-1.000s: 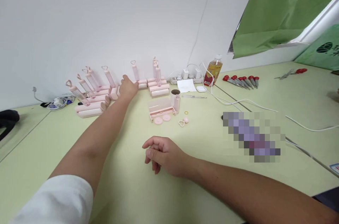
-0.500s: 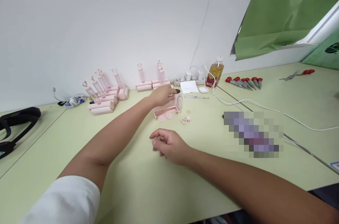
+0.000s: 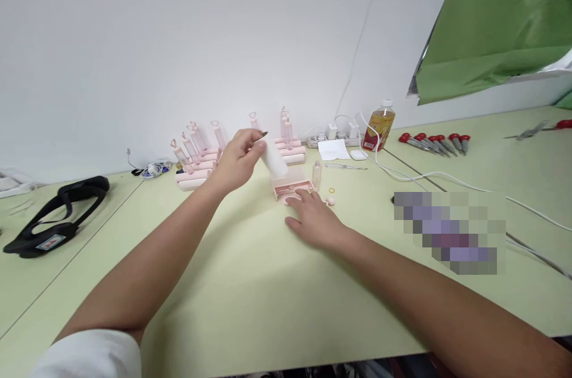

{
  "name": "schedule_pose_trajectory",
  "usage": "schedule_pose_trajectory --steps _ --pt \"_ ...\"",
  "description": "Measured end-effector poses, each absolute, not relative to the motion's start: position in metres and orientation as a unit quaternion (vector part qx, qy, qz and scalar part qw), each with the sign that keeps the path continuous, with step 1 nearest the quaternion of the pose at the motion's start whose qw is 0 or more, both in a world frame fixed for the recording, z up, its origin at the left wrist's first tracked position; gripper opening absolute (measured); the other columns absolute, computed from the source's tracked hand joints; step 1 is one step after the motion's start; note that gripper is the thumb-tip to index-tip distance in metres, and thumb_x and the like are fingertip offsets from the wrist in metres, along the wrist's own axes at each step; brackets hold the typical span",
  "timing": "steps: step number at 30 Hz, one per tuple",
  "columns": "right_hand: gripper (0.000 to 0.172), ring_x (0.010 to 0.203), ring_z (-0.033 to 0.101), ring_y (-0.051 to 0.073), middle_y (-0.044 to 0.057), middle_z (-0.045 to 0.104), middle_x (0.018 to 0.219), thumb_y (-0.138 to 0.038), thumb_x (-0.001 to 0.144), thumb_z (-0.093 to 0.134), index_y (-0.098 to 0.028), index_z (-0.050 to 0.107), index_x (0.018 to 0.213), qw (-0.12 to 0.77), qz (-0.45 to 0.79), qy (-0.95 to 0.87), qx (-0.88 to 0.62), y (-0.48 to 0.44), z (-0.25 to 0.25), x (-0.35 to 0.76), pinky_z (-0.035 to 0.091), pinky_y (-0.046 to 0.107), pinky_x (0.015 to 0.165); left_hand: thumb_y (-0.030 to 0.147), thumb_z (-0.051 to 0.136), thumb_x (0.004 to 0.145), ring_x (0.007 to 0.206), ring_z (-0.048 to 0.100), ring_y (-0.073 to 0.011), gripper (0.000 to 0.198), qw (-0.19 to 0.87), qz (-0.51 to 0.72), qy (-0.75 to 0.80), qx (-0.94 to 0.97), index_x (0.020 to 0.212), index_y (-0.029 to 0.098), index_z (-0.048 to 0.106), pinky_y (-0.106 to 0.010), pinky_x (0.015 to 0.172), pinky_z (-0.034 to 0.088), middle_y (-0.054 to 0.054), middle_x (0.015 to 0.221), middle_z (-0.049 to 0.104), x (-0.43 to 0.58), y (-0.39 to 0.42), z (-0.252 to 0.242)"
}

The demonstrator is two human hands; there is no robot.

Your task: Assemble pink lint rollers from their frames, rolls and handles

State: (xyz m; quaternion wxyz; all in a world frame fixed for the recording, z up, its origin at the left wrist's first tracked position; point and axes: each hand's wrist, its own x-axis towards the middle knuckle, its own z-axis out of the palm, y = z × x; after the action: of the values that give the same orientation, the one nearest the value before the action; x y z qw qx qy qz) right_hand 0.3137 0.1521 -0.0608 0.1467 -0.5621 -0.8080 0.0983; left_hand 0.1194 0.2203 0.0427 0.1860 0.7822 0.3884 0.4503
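Note:
My left hand [image 3: 241, 158] pinches the upper end of a white roll [image 3: 274, 157], which tilts above the table. The roll's lower end is at a pink open-fronted case [image 3: 292, 186]. My right hand [image 3: 316, 218] lies with fingers spread at the front of the case, its fingertips by flat pink discs [image 3: 289, 198]. A clear pink tube [image 3: 317, 175] stands at the case's right side. Beyond it are a small round pink piece [image 3: 330, 201], partly behind my right hand, and a yellow ring [image 3: 331, 191].
Pink tubes and cases [image 3: 194, 172] line the wall. At the right are a drink bottle [image 3: 379, 126], power strip [image 3: 313, 142], white paper [image 3: 333, 149], slim tool [image 3: 346, 166] and red-tipped tools [image 3: 433, 142]. A black headset [image 3: 58, 217] lies left; white cables cross the right side.
My left hand has lifted the white roll up and to the left. My right hand has moved forward to the case and spread its fingers. The view has shifted left.

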Motion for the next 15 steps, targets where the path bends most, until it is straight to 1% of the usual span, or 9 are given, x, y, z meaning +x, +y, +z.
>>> schedule_pose_trajectory --steps 2,5,7,10,12,14,15 --pt "0.045 0.112 0.045 0.035 0.015 0.052 0.129 -0.040 0.089 0.048 -0.021 0.056 0.128 0.121 0.093 -0.813 -0.562 0.153 -0.062 0.312 0.041 0.043 0.084 0.037 0.049 0.092 0.095 0.058 -0.0179 0.019 0.215 0.455 0.397 0.768 0.087 0.020 0.054 -0.031 0.079 0.048 -0.007 0.117 0.058 0.103 0.193 0.031" --pt "0.042 0.106 0.047 0.034 0.015 0.057 0.119 -0.040 0.089 0.047 -0.018 0.059 0.122 0.098 0.090 -0.814 -0.565 0.151 -0.061 0.309 0.041 0.041 0.081 0.037 0.051 0.092 0.101 0.058 -0.0194 0.019 0.228 0.443 0.402 0.768 0.086 0.019 0.055 -0.032 0.082 0.048 -0.008 0.116 0.058 0.084 0.154 0.003" --pt "0.039 0.103 0.048 0.032 0.015 0.057 0.116 -0.038 0.088 0.048 -0.016 0.061 0.118 0.100 0.089 -0.817 -0.561 0.147 -0.061 0.307 0.040 0.040 0.080 0.035 0.050 0.093 0.106 0.057 -0.0199 0.018 0.216 0.445 0.409 0.767 0.086 0.019 0.056 -0.032 0.083 0.048 -0.008 0.115 0.056 0.078 0.135 -0.015" --pt "0.035 0.099 0.049 0.028 0.014 0.058 0.111 -0.036 0.088 0.050 -0.016 0.062 0.114 0.113 0.099 -0.821 -0.551 0.139 -0.061 0.304 0.040 0.037 0.078 0.034 0.051 0.094 0.107 0.056 -0.0202 0.017 0.215 0.445 0.421 0.761 0.087 0.020 0.057 -0.030 0.078 0.049 -0.009 0.116 0.054 0.076 0.119 -0.030" --pt "0.028 0.096 0.049 0.027 0.013 0.058 0.108 -0.033 0.088 0.050 -0.016 0.065 0.104 0.121 0.105 -0.822 -0.547 0.134 -0.060 0.302 0.040 0.035 0.076 0.034 0.052 0.093 0.105 0.057 -0.0198 0.016 0.208 0.442 0.417 0.767 0.087 0.019 0.057 -0.029 0.074 0.050 -0.010 0.116 0.054 0.077 0.117 -0.033" --pt "0.020 0.098 0.049 0.026 0.013 0.059 0.111 -0.027 0.088 0.050 -0.017 0.067 0.090 0.124 0.096 -0.831 -0.534 0.132 -0.058 0.301 0.039 0.035 0.077 0.034 0.054 0.091 0.105 0.057 -0.0203 0.016 0.199 0.433 0.409 0.778 0.085 0.019 0.056 -0.029 0.072 0.049 -0.010 0.114 0.055 0.079 0.117 -0.034" --pt "0.019 0.100 0.048 0.026 0.012 0.059 0.113 -0.024 0.089 0.049 -0.017 0.066 0.084 0.124 0.089 -0.838 -0.524 0.132 -0.057 0.302 0.038 0.036 0.078 0.034 0.055 0.091 0.105 0.057 -0.0206 0.015 0.198 0.428 0.405 0.783 0.085 0.019 0.056 -0.029 0.072 0.049 -0.010 0.114 0.055 0.079 0.117 -0.034"
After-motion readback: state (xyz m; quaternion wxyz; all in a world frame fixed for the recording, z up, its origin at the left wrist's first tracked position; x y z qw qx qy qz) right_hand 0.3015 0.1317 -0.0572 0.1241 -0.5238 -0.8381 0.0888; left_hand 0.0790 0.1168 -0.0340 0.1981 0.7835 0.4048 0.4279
